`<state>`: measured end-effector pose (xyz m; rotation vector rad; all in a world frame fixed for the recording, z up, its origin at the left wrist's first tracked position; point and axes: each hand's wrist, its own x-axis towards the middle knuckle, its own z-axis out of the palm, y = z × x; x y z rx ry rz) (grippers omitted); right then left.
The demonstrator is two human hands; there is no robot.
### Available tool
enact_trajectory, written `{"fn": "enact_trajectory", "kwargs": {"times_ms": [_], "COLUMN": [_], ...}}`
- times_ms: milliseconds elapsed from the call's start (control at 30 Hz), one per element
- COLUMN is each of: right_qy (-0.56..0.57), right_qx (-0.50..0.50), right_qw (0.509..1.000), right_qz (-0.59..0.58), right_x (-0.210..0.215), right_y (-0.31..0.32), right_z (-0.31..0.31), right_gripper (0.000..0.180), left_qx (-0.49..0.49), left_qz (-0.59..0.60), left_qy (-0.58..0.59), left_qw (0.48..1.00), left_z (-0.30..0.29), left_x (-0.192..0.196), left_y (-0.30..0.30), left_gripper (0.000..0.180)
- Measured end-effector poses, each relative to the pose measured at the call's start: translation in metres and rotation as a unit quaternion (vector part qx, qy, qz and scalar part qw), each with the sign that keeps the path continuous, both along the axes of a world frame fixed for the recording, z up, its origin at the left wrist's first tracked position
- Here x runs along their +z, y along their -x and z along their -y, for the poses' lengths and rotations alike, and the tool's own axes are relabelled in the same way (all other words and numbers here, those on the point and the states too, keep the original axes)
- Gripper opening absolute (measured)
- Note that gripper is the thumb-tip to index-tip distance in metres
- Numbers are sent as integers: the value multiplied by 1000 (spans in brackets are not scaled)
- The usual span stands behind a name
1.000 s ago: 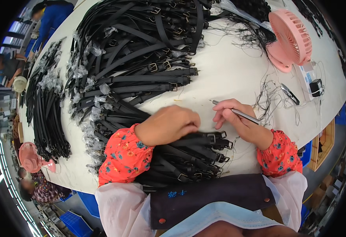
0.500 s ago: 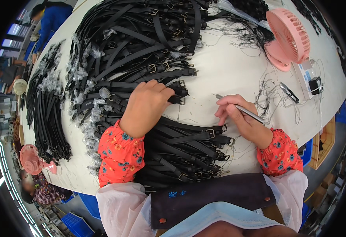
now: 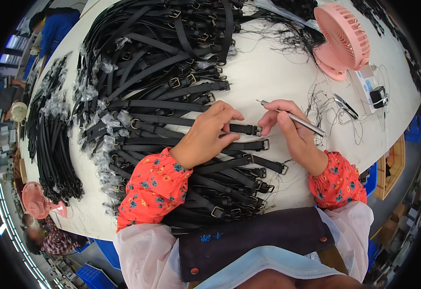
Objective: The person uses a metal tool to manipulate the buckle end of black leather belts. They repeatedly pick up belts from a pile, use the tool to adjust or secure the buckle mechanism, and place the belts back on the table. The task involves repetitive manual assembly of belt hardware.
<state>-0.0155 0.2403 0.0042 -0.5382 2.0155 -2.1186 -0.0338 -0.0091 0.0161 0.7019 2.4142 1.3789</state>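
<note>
Black belts [image 3: 186,82] with metal buckles lie in a large pile before me, their buckle ends mostly pointing right. My left hand [image 3: 208,135] is over the middle of the pile, thumb and fingers apart around one belt [image 3: 242,128] whose buckle end sticks out to the right. My right hand [image 3: 290,130] holds a slim silver pen-shaped tool [image 3: 302,123] between thumb and fingers, its fine tip pointing up and left. Lower fingers of that hand are at the belt's buckle [image 3: 258,130]; whether they press on it I cannot tell.
A pink fan [image 3: 343,41] stands at the far right. Near it lie thread snippers [image 3: 346,107], loose black threads [image 3: 318,115] and a black plug [image 3: 378,96]. Another belt bundle [image 3: 54,149] and a second pink fan [image 3: 36,200] are at the left. Co-workers are beyond.
My left hand has moved right and down, and its fingers have spread. A belt's buckle end now lies farther right, by my right fingers. The silver tool stays in my right hand.
</note>
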Motion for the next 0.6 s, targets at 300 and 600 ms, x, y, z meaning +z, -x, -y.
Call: {"fn": "enact_trajectory", "kwargs": {"times_ms": [300,600], "right_qy": [16,-32], "right_qx": [30,-16], "right_qw": [997,999], "right_qz": [72,9], "right_x": [-2,-9], "right_y": [1,-4], "right_z": [8,3], "right_gripper": [34,31], "left_qx": [6,-38], "left_qz": [-212,-179], "left_qy": [75,47], "left_qw": [974,982], "left_z": [6,-8], "left_x": [-8,-26], "left_y": [-14,-10], "left_gripper": [28,25]}}
